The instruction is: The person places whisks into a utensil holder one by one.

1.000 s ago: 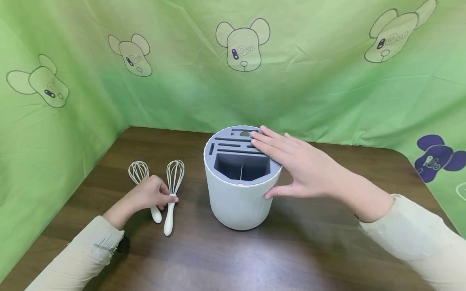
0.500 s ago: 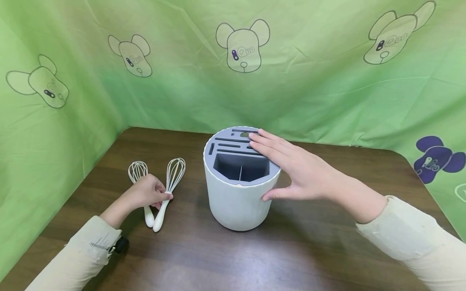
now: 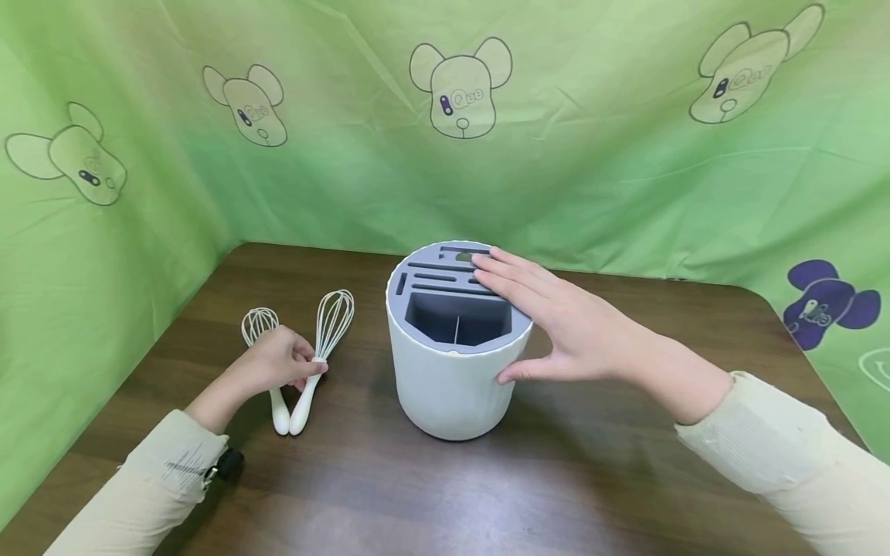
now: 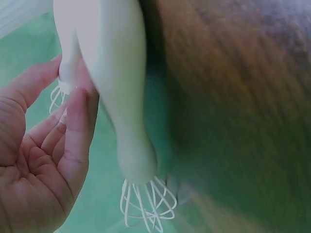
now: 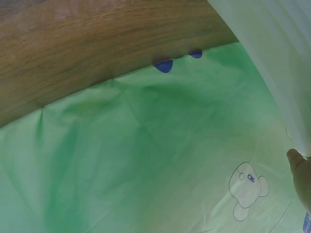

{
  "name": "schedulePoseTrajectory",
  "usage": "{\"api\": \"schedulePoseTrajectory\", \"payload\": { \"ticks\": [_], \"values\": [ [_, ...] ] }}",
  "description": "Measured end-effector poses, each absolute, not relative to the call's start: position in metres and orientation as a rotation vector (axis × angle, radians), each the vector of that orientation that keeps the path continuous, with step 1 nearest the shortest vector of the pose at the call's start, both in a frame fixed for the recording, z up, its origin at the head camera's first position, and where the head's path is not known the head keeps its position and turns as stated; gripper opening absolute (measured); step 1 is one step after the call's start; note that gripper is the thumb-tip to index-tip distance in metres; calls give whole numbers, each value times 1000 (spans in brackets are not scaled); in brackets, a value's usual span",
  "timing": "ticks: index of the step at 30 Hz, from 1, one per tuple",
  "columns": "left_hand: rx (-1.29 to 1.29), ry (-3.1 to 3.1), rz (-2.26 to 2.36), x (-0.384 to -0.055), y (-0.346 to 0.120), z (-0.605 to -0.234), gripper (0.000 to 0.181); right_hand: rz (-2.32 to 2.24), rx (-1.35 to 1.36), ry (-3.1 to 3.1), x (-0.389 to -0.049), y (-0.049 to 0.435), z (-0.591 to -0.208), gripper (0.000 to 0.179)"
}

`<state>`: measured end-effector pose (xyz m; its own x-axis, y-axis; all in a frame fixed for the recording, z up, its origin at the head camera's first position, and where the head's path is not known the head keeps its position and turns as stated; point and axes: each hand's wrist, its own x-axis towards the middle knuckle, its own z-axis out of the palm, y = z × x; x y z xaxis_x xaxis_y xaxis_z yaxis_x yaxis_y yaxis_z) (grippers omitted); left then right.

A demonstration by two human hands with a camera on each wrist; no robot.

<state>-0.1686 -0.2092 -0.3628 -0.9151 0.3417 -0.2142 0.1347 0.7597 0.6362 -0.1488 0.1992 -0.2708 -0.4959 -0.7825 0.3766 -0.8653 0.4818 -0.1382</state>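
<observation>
Landmark: white holder (image 3: 445, 398), upright on the brown table (image 3: 591, 455). Left hand (image 3: 274, 361) is left of the holder, well apart from it, in a narrow pinch — thumb and a finger on the neck of the nearer whisk (image 3: 304, 405), where handle meets wires. That whisk leans, wire end up toward the holder's back, handle end down toward the holder's front side. Whether it is lifted off the table, can't tell. Second whisk (image 3: 280, 411) sits farther left of the holder, partly under the left hand; its wires show past the hand, its handle runs below it. Handle ends are close together, contact unclear. Left wrist view shows both white handles, fingers at the neck of one only.

Right hand (image 3: 570, 328) is spread wide at the holder's right side: fingers straight over the grey top (image 3: 422, 256), thumb apart and down along the outer wall. Nothing gripped. Right wrist view catches just a digit by the pale wall.

Grey top has narrow slots toward the holder's back and a deep well (image 3: 431, 316) with a thin divider at its front. Black object (image 3: 228, 465) at the left sleeve (image 3: 174, 455), left of the holder. Green curtain (image 3: 591, 193) behind the holder — printed with big-eared animal heads, a purple one (image 3: 827, 305) far right of it.
</observation>
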Motion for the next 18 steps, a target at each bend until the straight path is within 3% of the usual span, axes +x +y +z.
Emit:
{"api": "schedulePoseTrajectory", "payload": {
  "ticks": [18],
  "values": [
    [379, 2648, 1025, -166, -208, -339, 23, 492, 1422, -2427, -149, 199, -273, 101]
  ]
}}
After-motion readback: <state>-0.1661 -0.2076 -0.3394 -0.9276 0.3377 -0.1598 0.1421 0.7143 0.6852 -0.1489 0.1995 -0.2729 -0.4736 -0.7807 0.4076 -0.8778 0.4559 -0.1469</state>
